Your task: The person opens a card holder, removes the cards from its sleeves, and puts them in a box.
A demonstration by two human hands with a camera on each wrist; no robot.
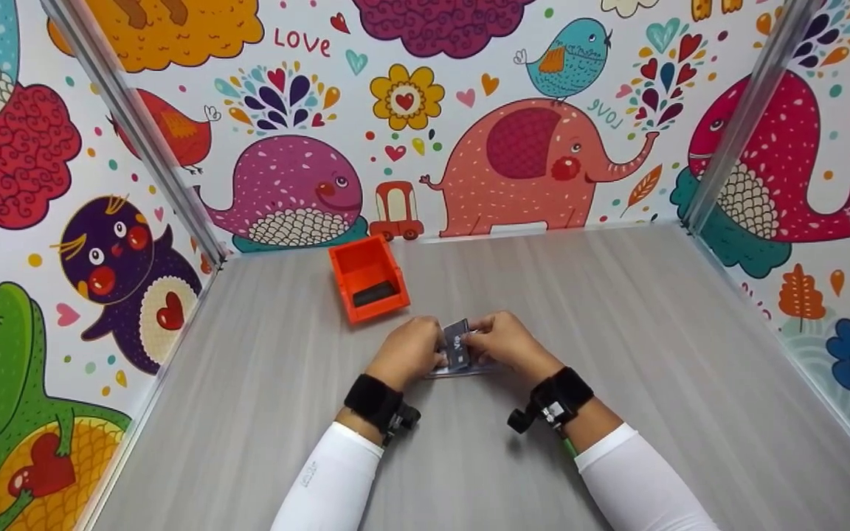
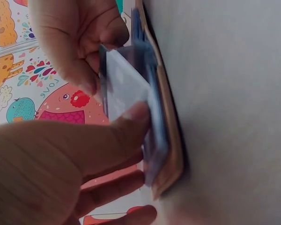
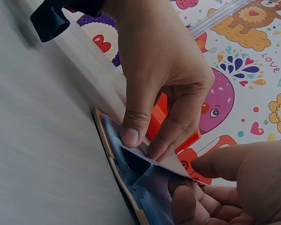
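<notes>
A dark grey card marked "VIP" stands tilted between both hands, over an open card holder. In the left wrist view the holder shows a tan cover and clear plastic sleeves, with the card's pale side at the sleeves. My left hand pinches a clear sleeve of the holder, its thumb on the near face. My right hand pinches the card's edge between thumb and fingers. From the right wrist, the sleeves spread beneath my left fingers; the card's lower part is partly hidden.
An orange bin stands beyond my left hand, with a flat dark item inside. The grey wood-grain table meets walls printed with cartoon animals. A black camera strap circles each wrist.
</notes>
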